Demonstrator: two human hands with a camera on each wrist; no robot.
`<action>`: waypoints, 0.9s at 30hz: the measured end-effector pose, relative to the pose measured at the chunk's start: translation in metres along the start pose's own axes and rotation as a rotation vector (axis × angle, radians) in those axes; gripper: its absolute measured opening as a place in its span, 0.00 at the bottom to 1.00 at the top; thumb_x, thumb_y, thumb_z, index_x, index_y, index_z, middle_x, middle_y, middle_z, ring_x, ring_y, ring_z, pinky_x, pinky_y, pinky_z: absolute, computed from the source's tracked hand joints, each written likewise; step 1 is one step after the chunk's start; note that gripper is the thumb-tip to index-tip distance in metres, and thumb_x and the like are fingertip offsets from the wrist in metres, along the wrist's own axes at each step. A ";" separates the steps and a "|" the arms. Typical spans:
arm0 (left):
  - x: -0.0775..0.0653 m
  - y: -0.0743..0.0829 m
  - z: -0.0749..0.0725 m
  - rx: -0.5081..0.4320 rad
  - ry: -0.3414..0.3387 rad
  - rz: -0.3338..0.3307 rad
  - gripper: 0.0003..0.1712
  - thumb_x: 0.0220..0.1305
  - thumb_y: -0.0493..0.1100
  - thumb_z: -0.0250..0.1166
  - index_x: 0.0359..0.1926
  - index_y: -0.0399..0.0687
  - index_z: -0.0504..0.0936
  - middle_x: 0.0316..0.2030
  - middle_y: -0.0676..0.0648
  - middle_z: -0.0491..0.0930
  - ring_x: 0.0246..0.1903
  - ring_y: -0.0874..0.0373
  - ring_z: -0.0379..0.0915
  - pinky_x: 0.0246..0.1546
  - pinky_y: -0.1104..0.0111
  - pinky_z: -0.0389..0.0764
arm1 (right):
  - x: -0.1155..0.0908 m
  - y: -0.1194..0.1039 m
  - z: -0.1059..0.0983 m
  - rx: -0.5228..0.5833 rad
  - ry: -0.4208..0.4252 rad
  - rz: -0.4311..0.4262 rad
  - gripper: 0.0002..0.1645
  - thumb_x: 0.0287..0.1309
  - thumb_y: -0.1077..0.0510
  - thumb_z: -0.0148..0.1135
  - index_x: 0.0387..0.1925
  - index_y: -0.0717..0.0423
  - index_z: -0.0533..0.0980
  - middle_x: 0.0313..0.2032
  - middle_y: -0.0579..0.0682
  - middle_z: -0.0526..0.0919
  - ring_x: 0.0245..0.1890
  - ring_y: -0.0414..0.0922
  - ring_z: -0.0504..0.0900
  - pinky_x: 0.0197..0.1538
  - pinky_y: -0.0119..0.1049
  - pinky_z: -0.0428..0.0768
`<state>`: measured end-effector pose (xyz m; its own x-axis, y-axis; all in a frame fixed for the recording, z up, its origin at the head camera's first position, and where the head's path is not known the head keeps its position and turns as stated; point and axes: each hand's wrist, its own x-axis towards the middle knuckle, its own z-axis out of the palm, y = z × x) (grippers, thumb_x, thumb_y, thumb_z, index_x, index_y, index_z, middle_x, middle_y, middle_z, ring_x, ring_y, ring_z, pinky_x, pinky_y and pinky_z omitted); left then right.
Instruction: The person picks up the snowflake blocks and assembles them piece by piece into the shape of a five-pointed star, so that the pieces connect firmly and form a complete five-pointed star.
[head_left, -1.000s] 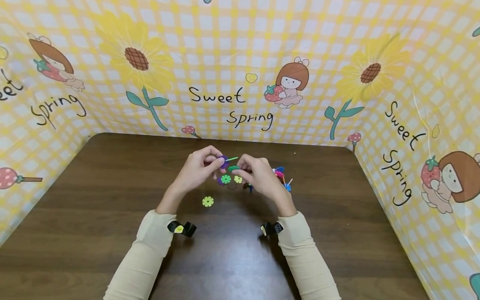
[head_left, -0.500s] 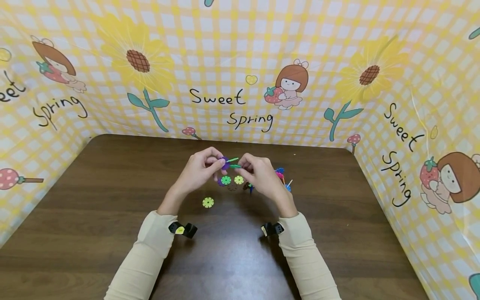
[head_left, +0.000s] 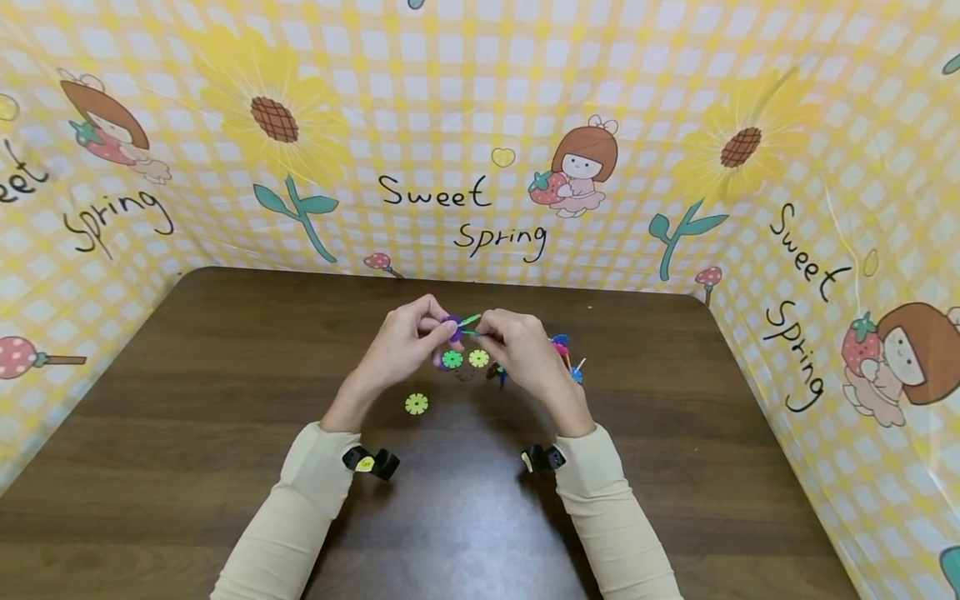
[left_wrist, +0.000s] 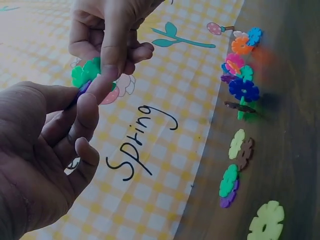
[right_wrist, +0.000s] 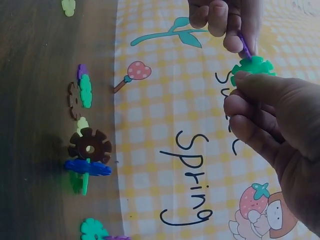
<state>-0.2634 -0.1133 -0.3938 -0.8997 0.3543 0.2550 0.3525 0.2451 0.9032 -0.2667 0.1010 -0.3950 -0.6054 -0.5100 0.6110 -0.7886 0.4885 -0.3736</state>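
Above the table my left hand [head_left: 401, 343] pinches a purple notched plastic disc [head_left: 455, 330] between thumb and fingers. A bright green disc [head_left: 469, 320] slants out from it. Close on the right, my right hand [head_left: 517, 342] pinches a green notched disc [right_wrist: 256, 65] by its edge. In the right wrist view this green disc meets the edge of the purple disc [right_wrist: 244, 46]. Fingers hide much of both pieces. Below the hands lie a loose green disc [head_left: 452, 359] and a pale yellow one [head_left: 478, 358].
A brown disc [left_wrist: 245, 154] and another purple disc [left_wrist: 230, 200] partly underlie the loose ones. Nearer sits a yellow-green disc [head_left: 417, 404]. Joined discs, including a dark blue one [left_wrist: 243, 90], stand by the right hand. A patterned cloth [head_left: 435, 250] rises behind the table [head_left: 225, 400].
My hands have come closer together. The right hand's green disc has moved up to the purple disc and turned edge-on in the head view. The discs on the table stay put.
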 end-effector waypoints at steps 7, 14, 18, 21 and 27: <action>-0.002 0.002 -0.001 0.000 -0.010 0.019 0.09 0.73 0.37 0.60 0.38 0.35 0.72 0.31 0.39 0.87 0.16 0.52 0.77 0.15 0.72 0.67 | 0.003 -0.003 0.001 -0.028 0.012 -0.074 0.09 0.62 0.68 0.66 0.29 0.56 0.76 0.28 0.46 0.79 0.25 0.39 0.72 0.30 0.30 0.74; -0.002 -0.003 -0.008 0.053 -0.026 -0.019 0.08 0.72 0.39 0.62 0.38 0.36 0.74 0.29 0.40 0.87 0.18 0.53 0.78 0.15 0.71 0.64 | 0.002 0.006 0.026 0.124 -0.088 0.163 0.03 0.64 0.62 0.66 0.36 0.58 0.79 0.29 0.49 0.84 0.22 0.36 0.74 0.26 0.27 0.74; -0.002 -0.003 -0.013 0.030 -0.037 -0.019 0.06 0.73 0.38 0.60 0.41 0.38 0.72 0.29 0.40 0.86 0.20 0.47 0.78 0.20 0.69 0.74 | -0.002 0.010 0.038 0.139 -0.257 0.276 0.11 0.66 0.61 0.65 0.48 0.60 0.81 0.38 0.53 0.87 0.28 0.40 0.82 0.30 0.29 0.79; -0.003 -0.002 -0.015 0.006 -0.046 -0.017 0.07 0.74 0.39 0.59 0.43 0.40 0.70 0.31 0.38 0.86 0.21 0.44 0.77 0.23 0.67 0.77 | -0.006 0.013 0.045 0.094 -0.364 0.304 0.14 0.66 0.61 0.65 0.52 0.62 0.81 0.43 0.54 0.87 0.37 0.45 0.86 0.39 0.35 0.83; -0.002 -0.002 -0.017 -0.013 -0.071 -0.028 0.09 0.74 0.39 0.58 0.46 0.40 0.68 0.32 0.40 0.87 0.22 0.47 0.78 0.27 0.65 0.79 | -0.012 0.016 0.052 -0.064 -0.445 0.315 0.13 0.65 0.58 0.67 0.49 0.58 0.83 0.43 0.52 0.87 0.45 0.49 0.85 0.48 0.44 0.82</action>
<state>-0.2672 -0.1301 -0.3900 -0.8886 0.4105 0.2046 0.3232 0.2442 0.9143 -0.2779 0.0782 -0.4452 -0.8093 -0.5757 0.1170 -0.5620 0.7008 -0.4393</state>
